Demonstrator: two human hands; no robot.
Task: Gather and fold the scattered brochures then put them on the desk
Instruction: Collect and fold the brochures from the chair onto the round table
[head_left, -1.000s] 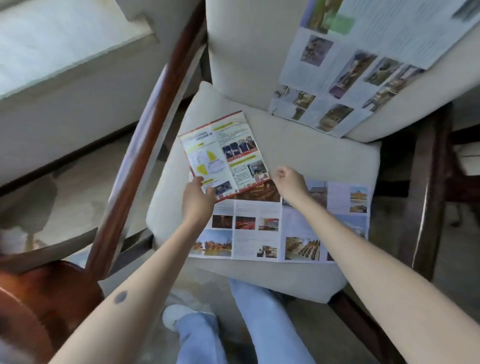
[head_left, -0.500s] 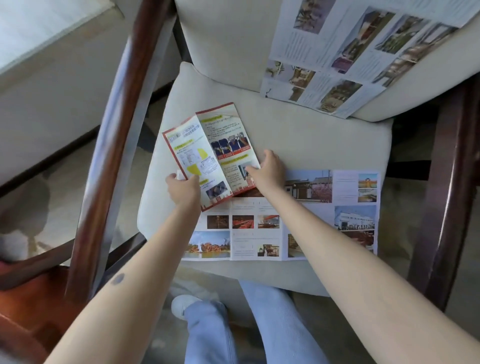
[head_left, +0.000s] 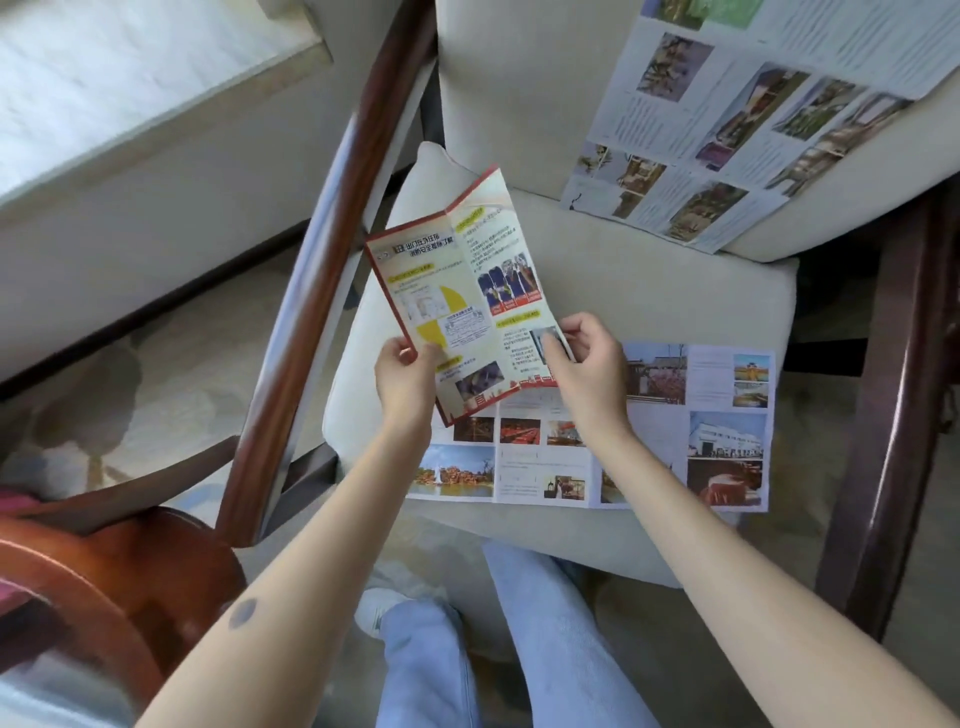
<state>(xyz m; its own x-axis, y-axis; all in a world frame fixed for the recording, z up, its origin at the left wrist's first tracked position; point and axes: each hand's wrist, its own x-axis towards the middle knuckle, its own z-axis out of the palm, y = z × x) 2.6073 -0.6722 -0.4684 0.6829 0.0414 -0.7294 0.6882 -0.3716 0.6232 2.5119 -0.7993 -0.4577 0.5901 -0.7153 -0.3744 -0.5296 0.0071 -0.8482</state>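
Note:
A red-edged brochure (head_left: 462, 291) with yellow shapes is lifted above the chair seat, half open along a centre crease. My left hand (head_left: 405, 371) pinches its lower left edge. My right hand (head_left: 587, 364) pinches its lower right edge. Beneath them a large unfolded photo brochure (head_left: 691, 431) lies flat on the cream seat cushion (head_left: 649, 280). Another big unfolded brochure (head_left: 727, 135) leans against the chair's backrest at the upper right.
Dark wooden armrests flank the cushion, one (head_left: 322, 291) on the left and one (head_left: 893, 395) on the right. A round wooden stool (head_left: 104, 587) sits at the lower left. My legs in light jeans (head_left: 545, 634) stand before the chair.
The red-edged brochure has been picked up off the seat. My right hand moved from the lower brochure to the red one's right edge, and both hands now hold it raised.

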